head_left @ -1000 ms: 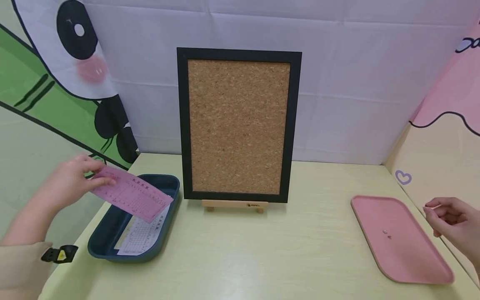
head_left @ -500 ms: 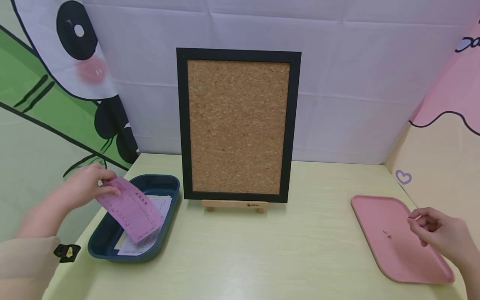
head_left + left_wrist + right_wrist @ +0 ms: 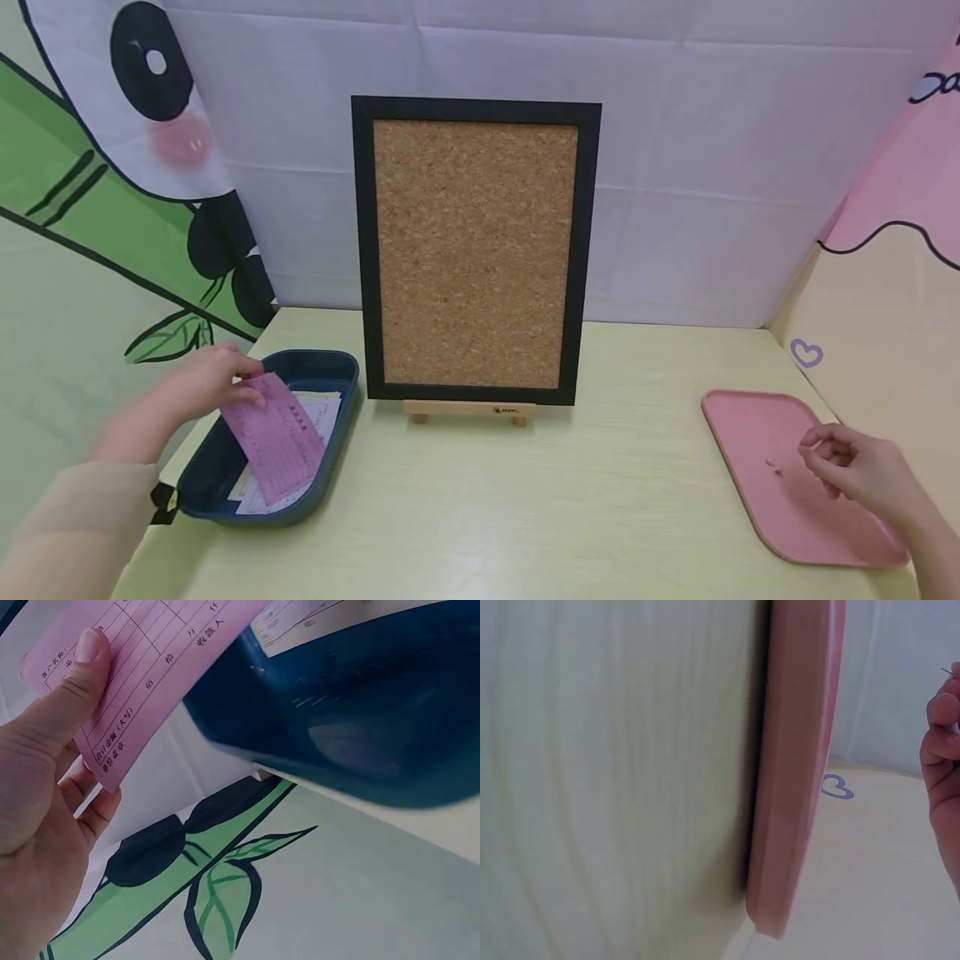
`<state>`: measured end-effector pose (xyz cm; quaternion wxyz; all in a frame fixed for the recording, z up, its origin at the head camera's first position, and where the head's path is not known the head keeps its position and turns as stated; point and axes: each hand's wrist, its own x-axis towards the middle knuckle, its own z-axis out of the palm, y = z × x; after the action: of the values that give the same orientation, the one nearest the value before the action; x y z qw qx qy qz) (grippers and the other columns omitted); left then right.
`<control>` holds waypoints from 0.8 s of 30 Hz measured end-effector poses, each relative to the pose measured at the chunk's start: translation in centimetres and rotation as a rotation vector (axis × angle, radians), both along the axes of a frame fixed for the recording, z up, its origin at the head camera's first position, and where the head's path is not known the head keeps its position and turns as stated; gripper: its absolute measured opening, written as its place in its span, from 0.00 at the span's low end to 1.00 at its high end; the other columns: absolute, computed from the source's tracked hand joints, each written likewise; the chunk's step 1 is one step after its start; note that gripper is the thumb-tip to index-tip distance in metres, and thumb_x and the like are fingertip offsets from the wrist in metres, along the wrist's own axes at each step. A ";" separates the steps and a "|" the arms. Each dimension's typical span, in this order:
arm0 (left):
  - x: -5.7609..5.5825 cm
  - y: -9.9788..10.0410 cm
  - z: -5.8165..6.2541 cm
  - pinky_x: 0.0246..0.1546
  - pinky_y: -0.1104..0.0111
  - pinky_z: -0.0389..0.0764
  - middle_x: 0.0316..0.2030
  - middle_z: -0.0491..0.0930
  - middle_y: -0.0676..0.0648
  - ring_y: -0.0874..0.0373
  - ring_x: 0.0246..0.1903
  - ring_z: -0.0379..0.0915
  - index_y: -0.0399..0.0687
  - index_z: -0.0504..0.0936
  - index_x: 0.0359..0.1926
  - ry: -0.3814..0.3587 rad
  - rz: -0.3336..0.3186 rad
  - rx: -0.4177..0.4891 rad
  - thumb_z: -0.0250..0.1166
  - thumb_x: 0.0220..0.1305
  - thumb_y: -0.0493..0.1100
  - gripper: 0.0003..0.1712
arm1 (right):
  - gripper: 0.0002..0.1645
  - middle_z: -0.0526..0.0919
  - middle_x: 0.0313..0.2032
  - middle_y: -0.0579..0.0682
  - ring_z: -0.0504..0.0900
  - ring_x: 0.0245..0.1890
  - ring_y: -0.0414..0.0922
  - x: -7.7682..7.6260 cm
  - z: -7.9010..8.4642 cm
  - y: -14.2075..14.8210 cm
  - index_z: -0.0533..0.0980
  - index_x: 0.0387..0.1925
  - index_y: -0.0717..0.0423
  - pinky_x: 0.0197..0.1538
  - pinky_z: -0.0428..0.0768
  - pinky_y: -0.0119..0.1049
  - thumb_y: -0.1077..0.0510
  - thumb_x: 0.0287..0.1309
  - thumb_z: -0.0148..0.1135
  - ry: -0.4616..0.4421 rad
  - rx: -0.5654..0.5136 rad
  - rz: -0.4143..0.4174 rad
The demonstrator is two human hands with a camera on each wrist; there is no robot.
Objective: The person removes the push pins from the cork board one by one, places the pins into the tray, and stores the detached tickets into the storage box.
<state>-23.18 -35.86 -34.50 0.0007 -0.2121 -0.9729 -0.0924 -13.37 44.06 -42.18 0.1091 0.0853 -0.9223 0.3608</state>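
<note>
In the head view my left hand [image 3: 206, 383] pinches a pink printed receipt slip [image 3: 277, 437] by its upper corner, over the dark blue tray [image 3: 197, 487]. The left wrist view shows the thumb lying on the receipt's printed face. Beneath it in the tray lie a white printed slip [image 3: 324, 410] and a cream-edged paper, partly covered. My right hand [image 3: 862, 467] is above the pink tray [image 3: 795, 525], fingers curled and fingertips together. From those fingertips a thin pin [image 3: 946, 671] pokes out in the right wrist view; its head is hidden. Two tiny bits [image 3: 774, 467] lie on the pink tray.
A black-framed cork board [image 3: 476, 250] stands upright on a small wooden easel [image 3: 469, 408] at the back middle of the pale wooden table [image 3: 525, 508]. Printed cloth walls [image 3: 675, 208] close off the back and both sides.
My left hand has moved right and down, bringing the pink receipt lower into the blue tray and tilting it steeper. My right hand has moved left over the pink tray.
</note>
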 end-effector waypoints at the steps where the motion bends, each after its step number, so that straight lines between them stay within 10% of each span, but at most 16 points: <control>1: -0.2 0.1 -0.3 0.24 0.71 0.65 0.23 0.69 0.54 0.58 0.27 0.62 0.51 0.83 0.27 0.001 -0.011 -0.005 0.76 0.43 0.45 0.10 | 0.08 0.78 0.18 0.46 0.72 0.11 0.38 -0.1 -0.2 0.1 0.73 0.35 0.62 0.15 0.69 0.29 0.71 0.53 0.62 -0.012 0.009 0.001; 24: -3.6 2.5 -3.5 0.28 0.68 0.62 0.21 0.71 0.60 0.61 0.26 0.62 0.59 0.82 0.22 0.000 -0.170 -0.163 0.77 0.40 0.49 0.10 | 0.08 0.72 0.15 0.38 0.67 0.08 0.33 -1.7 -1.8 1.7 0.74 0.35 0.58 0.14 0.67 0.30 0.62 0.54 0.65 -0.146 0.183 0.031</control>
<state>-26.81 -33.37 -38.00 -0.0243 -0.2933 -0.9556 -0.0125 -15.11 45.75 -43.93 0.0276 0.0827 -0.9555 0.2820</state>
